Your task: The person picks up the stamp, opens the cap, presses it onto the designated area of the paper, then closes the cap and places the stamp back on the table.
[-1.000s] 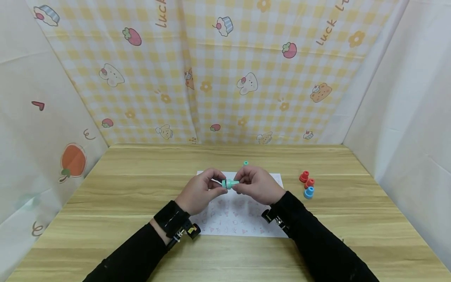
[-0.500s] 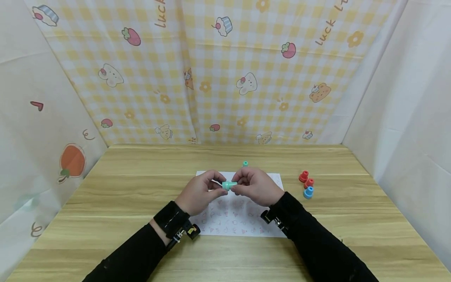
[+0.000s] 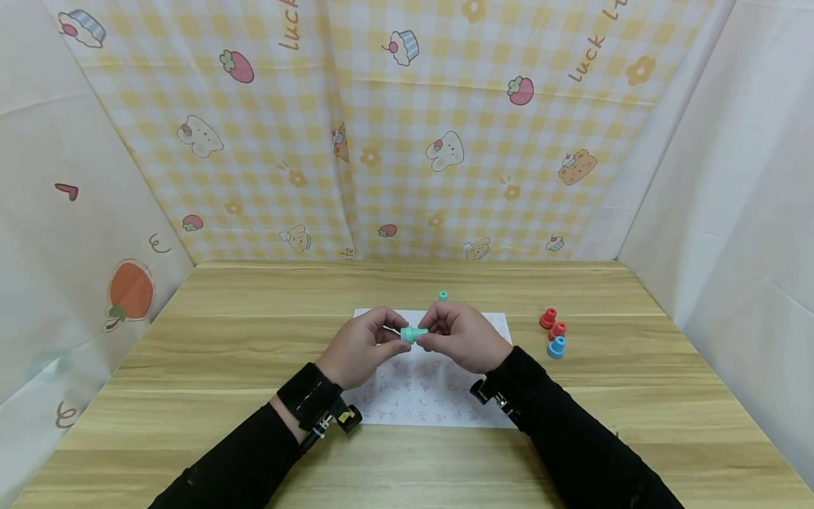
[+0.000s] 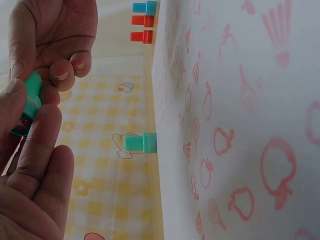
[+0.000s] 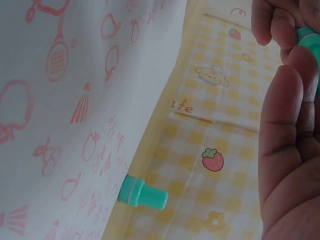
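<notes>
In the head view my left hand (image 3: 365, 346) and right hand (image 3: 466, 338) meet over the paper, both on one small green toy stamp (image 3: 413, 334). The left thumb and fingertips grip its wide end, the right ones pinch its narrow handle. The left wrist view has the stamp (image 4: 31, 102) tilted between the fingers, red marks visible at its wide end. Beneath the hands lies a white sheet of paper (image 3: 422, 396) covered in red prints of fruit, rackets and shuttlecocks. A second green stamp (image 3: 443, 295) stands upright at its far edge.
Right of the paper on the wooden table (image 3: 254, 304) stand two red stamps (image 3: 548, 318) and a blue stamp (image 3: 556, 347), close together. A yellow checked cloth (image 3: 394, 106) hangs behind the table, with white cloth on both sides.
The right hand moved slightly left, bringing the handle closer to the left hand. A dark line across the green stamp a second ago is gone. Over the last half second hardly anything moved.
</notes>
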A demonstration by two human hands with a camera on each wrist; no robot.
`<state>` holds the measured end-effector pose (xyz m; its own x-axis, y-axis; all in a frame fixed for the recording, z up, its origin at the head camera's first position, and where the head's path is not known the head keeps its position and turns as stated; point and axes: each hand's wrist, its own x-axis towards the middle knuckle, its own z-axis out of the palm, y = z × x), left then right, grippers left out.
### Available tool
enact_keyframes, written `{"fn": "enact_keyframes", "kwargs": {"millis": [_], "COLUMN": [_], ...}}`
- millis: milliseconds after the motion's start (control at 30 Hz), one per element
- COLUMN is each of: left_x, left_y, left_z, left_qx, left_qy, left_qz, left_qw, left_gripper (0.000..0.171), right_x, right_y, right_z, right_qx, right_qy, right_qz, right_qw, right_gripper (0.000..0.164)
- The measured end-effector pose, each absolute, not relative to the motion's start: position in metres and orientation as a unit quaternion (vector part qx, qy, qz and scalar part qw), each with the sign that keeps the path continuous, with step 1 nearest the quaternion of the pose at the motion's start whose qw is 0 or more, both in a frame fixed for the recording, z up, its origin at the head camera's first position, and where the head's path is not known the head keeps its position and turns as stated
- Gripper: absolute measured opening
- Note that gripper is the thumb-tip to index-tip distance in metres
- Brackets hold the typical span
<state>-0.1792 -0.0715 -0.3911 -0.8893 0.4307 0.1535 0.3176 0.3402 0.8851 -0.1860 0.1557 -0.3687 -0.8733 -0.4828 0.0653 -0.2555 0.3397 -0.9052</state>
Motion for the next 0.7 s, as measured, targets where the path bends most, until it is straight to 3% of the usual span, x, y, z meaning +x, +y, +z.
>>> {"fn": "enact_keyframes", "kwargs": {"millis": [700], "left_x": [-0.1751], "left_y": [-0.0693], "left_z": [-0.3924], "left_qx": [0.241], "left_qy": [0.811], "left_qz": [0.533], "left_qw": [0.005], "left_gripper": [0.019], "right_x": [-0.1805], "right_y": [0.1524], "right_z": [-0.367], "right_qx": [-0.253], "right_qy": [0.822], "right_qz": [-0.503], "right_qw": [0.082], "right_gripper": [0.006]}}
